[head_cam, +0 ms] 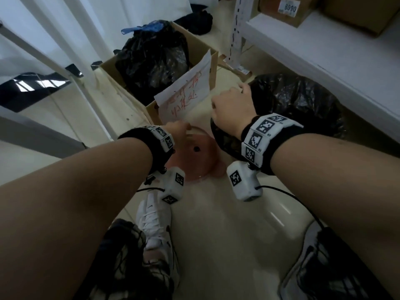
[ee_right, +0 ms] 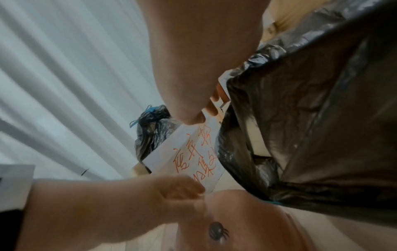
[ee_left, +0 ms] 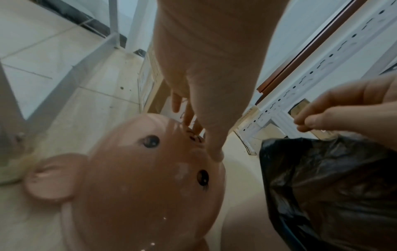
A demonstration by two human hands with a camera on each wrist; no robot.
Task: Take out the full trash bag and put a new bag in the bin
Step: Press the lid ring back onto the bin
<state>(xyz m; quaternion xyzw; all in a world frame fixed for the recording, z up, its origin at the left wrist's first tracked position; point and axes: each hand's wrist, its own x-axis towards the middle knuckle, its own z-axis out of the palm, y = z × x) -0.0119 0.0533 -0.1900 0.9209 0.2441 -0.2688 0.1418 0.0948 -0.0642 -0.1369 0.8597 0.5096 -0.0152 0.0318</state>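
A pink pig-face bin lid (head_cam: 194, 156) lies on the floor between my hands. My left hand (head_cam: 184, 127) grips its far edge near the snout, thumb on top (ee_left: 217, 152), fingers behind the rim. To the right stands a bin covered by a black trash bag (head_cam: 303, 105), its crinkled plastic filling the wrist views (ee_left: 322, 186) (ee_right: 311, 118). My right hand (head_cam: 227, 100) hovers over the bag's left rim, fingers loosely curled (ee_left: 305, 122), nothing visible between them. A tied full black bag (head_cam: 151, 57) with blue drawstrings sits in a cardboard box (head_cam: 214, 59).
A white sheet with red writing (head_cam: 186, 94) leans on the box's near side. A white shelf unit (head_cam: 324, 50) with boxes runs along the right. Grey frame legs (head_cam: 54, 61) cross the left. My white shoes (head_cam: 153, 224) stand on the tiled floor below.
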